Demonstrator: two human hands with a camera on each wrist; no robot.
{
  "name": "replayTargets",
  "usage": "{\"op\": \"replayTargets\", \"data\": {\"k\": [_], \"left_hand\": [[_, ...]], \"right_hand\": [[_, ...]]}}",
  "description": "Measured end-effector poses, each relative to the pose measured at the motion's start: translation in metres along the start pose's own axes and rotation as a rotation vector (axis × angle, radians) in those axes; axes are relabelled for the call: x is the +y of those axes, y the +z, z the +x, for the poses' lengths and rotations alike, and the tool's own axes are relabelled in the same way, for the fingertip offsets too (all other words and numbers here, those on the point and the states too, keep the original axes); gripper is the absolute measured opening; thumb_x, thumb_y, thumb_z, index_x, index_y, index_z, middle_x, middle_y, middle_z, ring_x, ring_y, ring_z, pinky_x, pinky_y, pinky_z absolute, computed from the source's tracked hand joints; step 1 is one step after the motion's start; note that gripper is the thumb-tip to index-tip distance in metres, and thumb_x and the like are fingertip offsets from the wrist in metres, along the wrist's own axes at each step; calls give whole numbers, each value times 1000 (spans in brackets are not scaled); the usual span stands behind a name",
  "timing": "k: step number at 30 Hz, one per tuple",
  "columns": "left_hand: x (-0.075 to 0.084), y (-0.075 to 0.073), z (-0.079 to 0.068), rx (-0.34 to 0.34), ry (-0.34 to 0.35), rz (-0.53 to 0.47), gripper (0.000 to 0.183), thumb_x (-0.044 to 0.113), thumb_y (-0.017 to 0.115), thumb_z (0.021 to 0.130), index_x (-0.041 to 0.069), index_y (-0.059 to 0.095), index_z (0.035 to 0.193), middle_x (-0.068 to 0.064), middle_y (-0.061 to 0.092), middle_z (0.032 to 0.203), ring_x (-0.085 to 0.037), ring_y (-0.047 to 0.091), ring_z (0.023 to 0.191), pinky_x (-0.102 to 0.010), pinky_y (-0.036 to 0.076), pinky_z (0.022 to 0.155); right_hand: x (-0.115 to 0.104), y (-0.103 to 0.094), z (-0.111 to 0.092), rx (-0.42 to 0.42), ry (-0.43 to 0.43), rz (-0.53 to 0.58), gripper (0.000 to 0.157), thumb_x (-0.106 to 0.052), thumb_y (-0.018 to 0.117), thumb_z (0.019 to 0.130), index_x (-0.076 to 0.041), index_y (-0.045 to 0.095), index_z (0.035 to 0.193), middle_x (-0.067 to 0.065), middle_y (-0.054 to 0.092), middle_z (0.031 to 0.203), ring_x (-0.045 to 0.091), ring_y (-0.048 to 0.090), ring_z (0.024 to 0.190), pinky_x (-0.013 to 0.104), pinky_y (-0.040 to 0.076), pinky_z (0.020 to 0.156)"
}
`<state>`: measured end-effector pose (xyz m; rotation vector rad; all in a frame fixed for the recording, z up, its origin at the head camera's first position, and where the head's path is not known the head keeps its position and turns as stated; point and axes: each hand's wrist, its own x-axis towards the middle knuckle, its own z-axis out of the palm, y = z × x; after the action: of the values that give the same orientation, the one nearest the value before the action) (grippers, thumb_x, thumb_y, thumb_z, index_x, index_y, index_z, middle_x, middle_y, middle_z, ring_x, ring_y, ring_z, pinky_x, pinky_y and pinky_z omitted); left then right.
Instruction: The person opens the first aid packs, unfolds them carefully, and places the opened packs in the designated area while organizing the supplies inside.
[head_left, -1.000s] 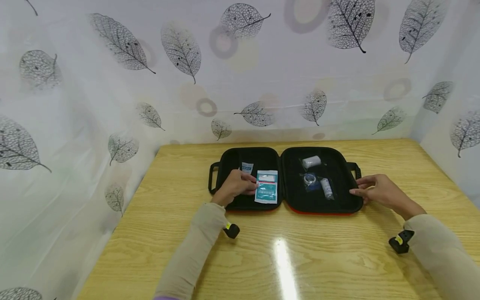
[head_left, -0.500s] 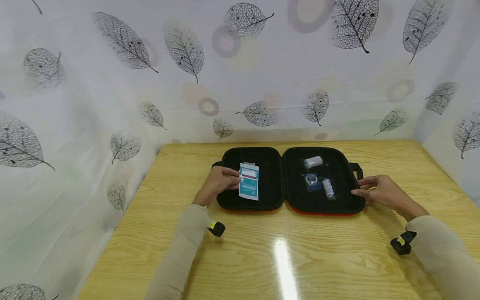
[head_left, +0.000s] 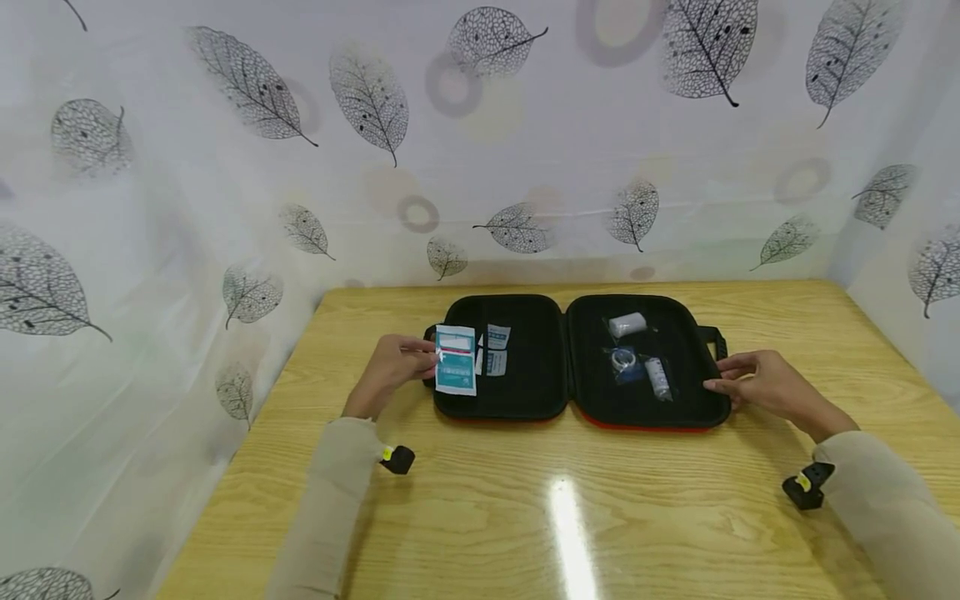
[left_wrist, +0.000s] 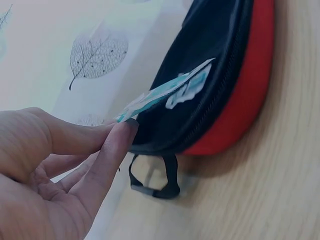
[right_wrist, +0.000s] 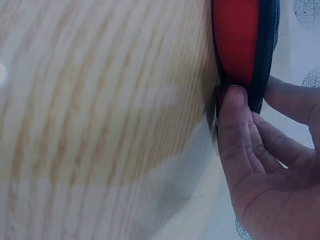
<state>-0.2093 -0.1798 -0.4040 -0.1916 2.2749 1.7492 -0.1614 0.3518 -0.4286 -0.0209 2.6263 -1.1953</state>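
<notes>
A teal-and-white flat packet (head_left: 456,377) is pinched between the thumb and fingers of my left hand (head_left: 386,371), held over the left edge of the open zip case. In the left wrist view the packet (left_wrist: 165,90) appears nearly edge-on. The case (head_left: 528,396) is black inside with a red shell (left_wrist: 245,110), and lies spread on the table. Two small white-and-blue sachets (head_left: 497,337) sit in its left half, partly covered by the packet. At the case's right front corner, my right hand (head_left: 772,390) grips the rim, thumb on the edge and fingers low against the red side.
The case's right half holds a white roll (head_left: 626,324), a clear bag with a pale ring (head_left: 622,360), and a wrapped cylinder (head_left: 657,379). A carry handle (left_wrist: 155,192) sticks out at the left end. Behind the wooden table (head_left: 600,517) hangs a leaf-print curtain (head_left: 555,125).
My left hand has carried the teal packet leftward, from near the case's hinge to its left edge, uncovering the small sachets. The right hand keeps its hold on the case.
</notes>
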Motion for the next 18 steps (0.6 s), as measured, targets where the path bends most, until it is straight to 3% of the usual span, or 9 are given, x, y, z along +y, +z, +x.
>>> {"op": "replayTargets", "data": {"k": [11, 18], "left_hand": [[-7, 2, 4, 9, -18, 29, 29, -1, 68, 95, -9, 66, 122, -22, 67, 111, -15, 71, 81, -27, 60, 78], [-4, 8, 1, -3, -38, 46, 24, 0, 66, 96, -7, 67, 119, -21, 64, 114, -18, 71, 83, -33, 59, 84]], "right_hand": [[0, 0, 0, -10, 13, -6, 74, -32, 70, 98, 23, 42, 137, 33, 58, 116, 22, 69, 75, 32, 59, 67], [0, 0, -1, -5, 6, -5, 73, -31, 70, 98, 24, 42, 137, 33, 58, 116, 22, 68, 75, 32, 59, 67]]}}
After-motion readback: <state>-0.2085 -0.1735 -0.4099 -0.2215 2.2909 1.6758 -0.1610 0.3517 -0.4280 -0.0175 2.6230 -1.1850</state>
